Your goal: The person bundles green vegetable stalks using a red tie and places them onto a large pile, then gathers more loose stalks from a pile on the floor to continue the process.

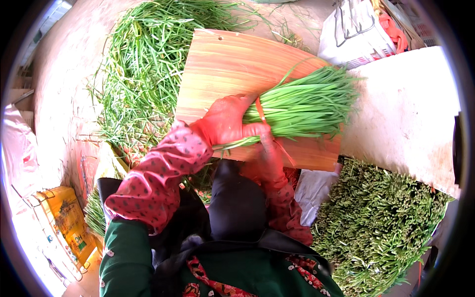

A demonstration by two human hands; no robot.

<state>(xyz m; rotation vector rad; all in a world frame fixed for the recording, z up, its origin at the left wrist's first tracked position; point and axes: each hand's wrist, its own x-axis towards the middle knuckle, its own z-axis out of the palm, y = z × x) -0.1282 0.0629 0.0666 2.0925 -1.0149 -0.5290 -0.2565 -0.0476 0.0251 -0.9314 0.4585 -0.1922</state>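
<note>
A sprawling heap of loose green leaves [143,69] takes up the far left, its stray blades scattered across the floor. To its right lies a broad orange wood-grain board [222,59] with a small hole near its far edge. At near right I see a dense mass of cut stalks [381,222], packed tightly with their blunt ends up, and beyond it a pale flat slab [405,114] beside the board.

The bundle of green leaves [307,104] rests on the board, toward its right side, leaf tips pointing right and reaching the slab's edge. At far right stands a white box [329,52] with red and dark print along its lower part. Over at near left there's a yellow container [64,222], its face bearing a dark, worn patch and some green lettering.

The left hand [227,121], in an orange-red glove, has its grip closed around the stem end of the bundle. The right hand [269,158], similarly gloved, is just on the near side, too blurred for me to tell how tight its grip is. A narrow red tie [261,110] crosses the bundle right by the left hand's fingers.
</note>
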